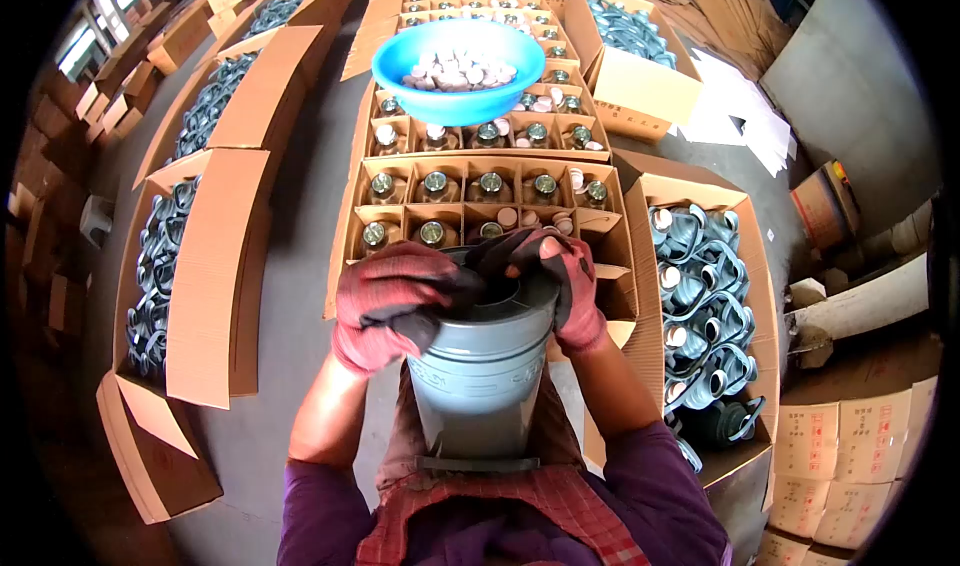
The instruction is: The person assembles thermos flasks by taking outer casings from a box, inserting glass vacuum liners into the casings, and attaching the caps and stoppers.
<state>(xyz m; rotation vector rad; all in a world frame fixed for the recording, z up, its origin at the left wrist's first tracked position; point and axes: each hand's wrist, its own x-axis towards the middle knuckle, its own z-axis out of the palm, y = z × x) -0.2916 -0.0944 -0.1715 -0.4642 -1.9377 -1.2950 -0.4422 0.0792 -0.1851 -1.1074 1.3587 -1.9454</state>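
Between my forearms, above my lap, stands a grey thermos flask, upright, with a shiny body and a raised pattern below its top. My left hand, in a red and black work glove, is closed on the left side of its upper rim. On the right side of the rim, my right hand is closed too, in a matching glove, with thumb and fingertips bent over the top. A dark opening shows between the hands; the gloves partly hide it.
Ahead, a divided carton holds several glass bottles and pale discs. A blue basin full of whitish round pieces rests above more bottles. Cartons of grey handled flask tops stand on the right, others on the left. Stacked boxes are at lower right.
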